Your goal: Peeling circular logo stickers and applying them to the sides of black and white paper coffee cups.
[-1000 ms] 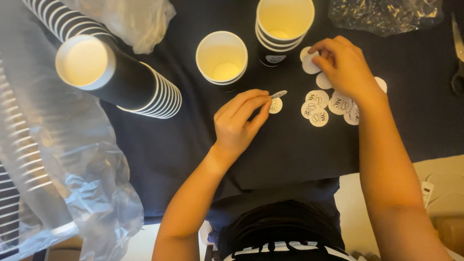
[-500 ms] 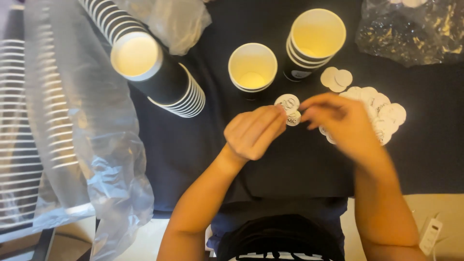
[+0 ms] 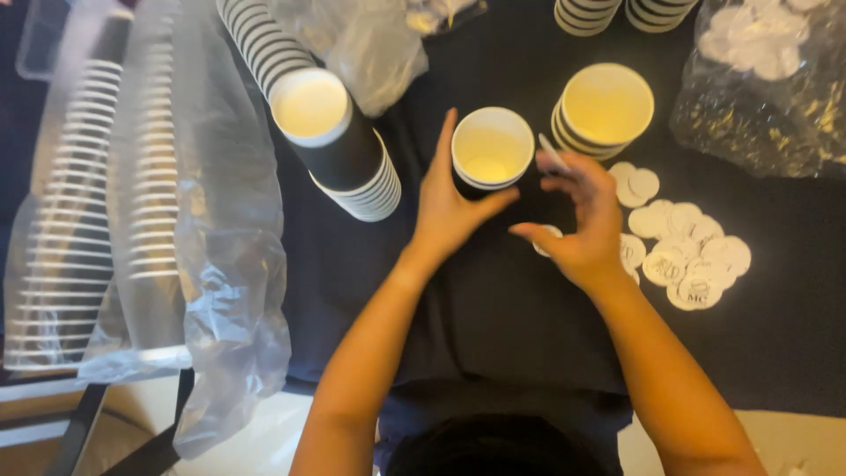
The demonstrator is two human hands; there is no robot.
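Left hand [image 3: 447,207] has moved up to cup the single paper cup [image 3: 492,148]; right hand [image 3: 583,220] now pinches a round sticker [image 3: 553,154] just beside its rim — bare dark cloth [image 3: 493,317] below.

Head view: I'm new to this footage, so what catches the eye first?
The left hand wraps a single paper cup at the centre, while the right hand pinches a round sticker beside it. White stickers lie scattered to the right; a toppled cup stack lies left.

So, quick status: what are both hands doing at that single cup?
Left hand cradling the single paper cup. Right hand beside it, pinching a small white sticker at the fingertips. Loose round stickers lie right; nothing between hands and cup.
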